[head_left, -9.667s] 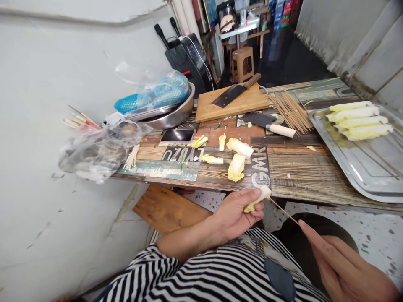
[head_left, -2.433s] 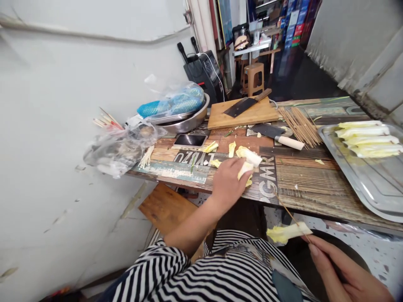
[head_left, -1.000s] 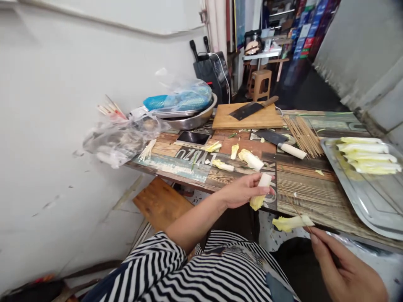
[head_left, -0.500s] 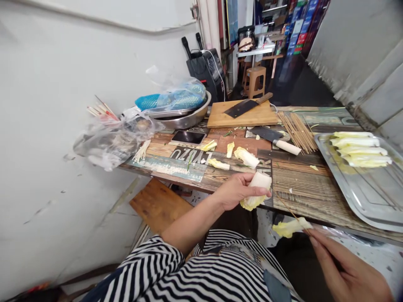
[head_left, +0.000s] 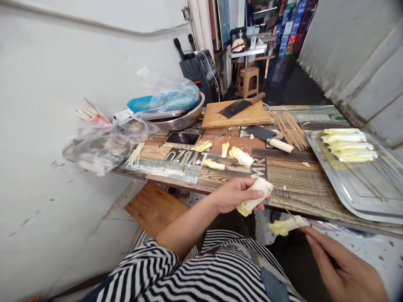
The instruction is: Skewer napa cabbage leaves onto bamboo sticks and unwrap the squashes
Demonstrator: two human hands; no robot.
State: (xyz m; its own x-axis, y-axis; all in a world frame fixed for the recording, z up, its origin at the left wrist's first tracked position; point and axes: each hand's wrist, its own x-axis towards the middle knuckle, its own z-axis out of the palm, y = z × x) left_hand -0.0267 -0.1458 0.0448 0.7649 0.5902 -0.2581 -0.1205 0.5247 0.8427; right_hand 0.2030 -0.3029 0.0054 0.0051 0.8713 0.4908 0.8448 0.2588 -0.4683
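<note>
My left hand (head_left: 236,194) is closed round a pale cabbage leaf (head_left: 255,196) in front of the table's near edge. At lower right, my right hand (head_left: 336,256) pinches a thin wooden skewer (head_left: 281,202). A smaller yellow-white cabbage leaf (head_left: 288,225) is threaded on that skewer close to my right fingertips. The skewer's far tip meets the white end of the leaf in my left hand; how deep it goes in cannot be made out. Loose cabbage pieces (head_left: 242,157) lie on the table beyond my left hand.
A metal tray (head_left: 352,197) with several skewered leaves (head_left: 349,144) is at right. Bare skewers (head_left: 290,131), a white-handled cleaver (head_left: 280,145) and a cutting board (head_left: 217,119) with another cleaver (head_left: 234,108) lie behind. Left are a phone (head_left: 183,138), plastic bags (head_left: 107,142) and a bowl (head_left: 185,119).
The leaf in my left hand has tilted, its white end now toward the skewer, and the skewer tip has met it. The whole view has shifted slightly.
</note>
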